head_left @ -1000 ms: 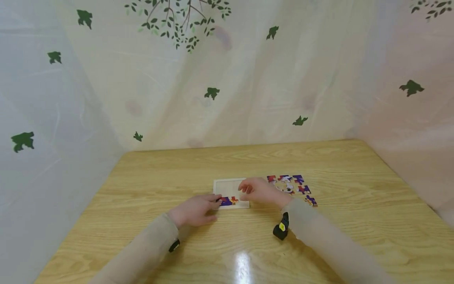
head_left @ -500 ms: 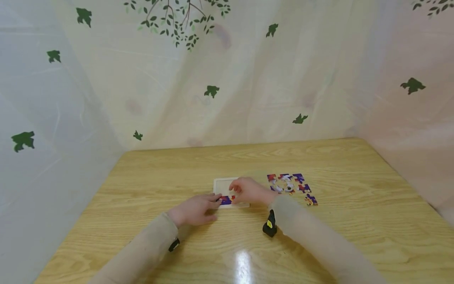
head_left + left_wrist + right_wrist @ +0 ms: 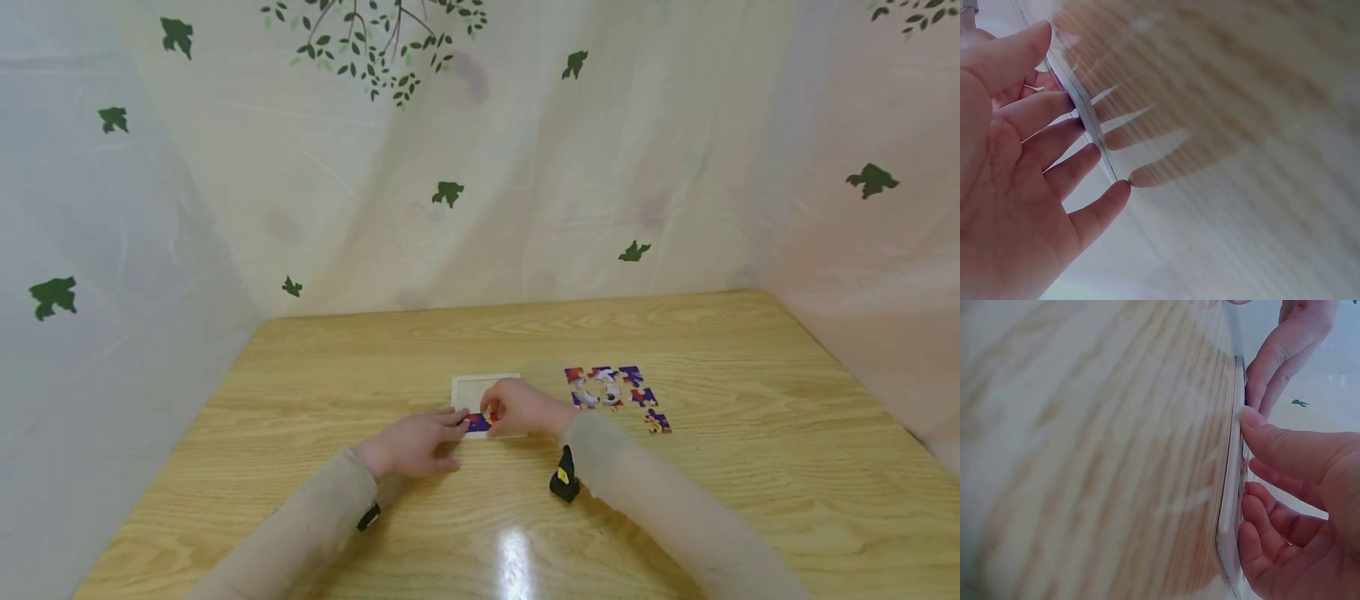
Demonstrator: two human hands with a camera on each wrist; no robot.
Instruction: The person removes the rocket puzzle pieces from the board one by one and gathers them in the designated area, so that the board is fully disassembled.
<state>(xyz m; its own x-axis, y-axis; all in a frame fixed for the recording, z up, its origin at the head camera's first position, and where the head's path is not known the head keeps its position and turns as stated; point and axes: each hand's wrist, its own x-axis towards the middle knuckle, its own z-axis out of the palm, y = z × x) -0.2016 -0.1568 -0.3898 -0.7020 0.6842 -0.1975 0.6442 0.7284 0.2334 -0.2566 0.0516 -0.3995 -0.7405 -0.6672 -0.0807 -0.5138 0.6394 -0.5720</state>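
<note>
A shallow pale puzzle tray (image 3: pixel 467 392) lies on the table with purple and red jigsaw pieces (image 3: pixel 476 423) along its near side. My left hand (image 3: pixel 414 442) rests at the tray's left edge, fingers extended. In the left wrist view several fingertips (image 3: pixel 1090 152) touch the tray's side, and the thumb reaches over its top. My right hand (image 3: pixel 522 407) is over the tray's right part, thumb and curled fingers around an orange-red puzzle piece (image 3: pixel 492 418). The right wrist view puts the right thumb (image 3: pixel 1254 417) at the tray's near edge; the held piece is mostly hidden there.
Right of the tray, loose jigsaw pieces (image 3: pixel 603 390) lie grouped, part of a white figure on them. One more piece (image 3: pixel 657 422) sits nearer and apart. The wooden table (image 3: pixel 337 358) ends at a hanging cloth (image 3: pixel 360 233) with leaf prints.
My right hand has moved left across the tray, and its thumb and fingers have come together around the orange-red puzzle piece. The left hand has stayed at the tray's left edge.
</note>
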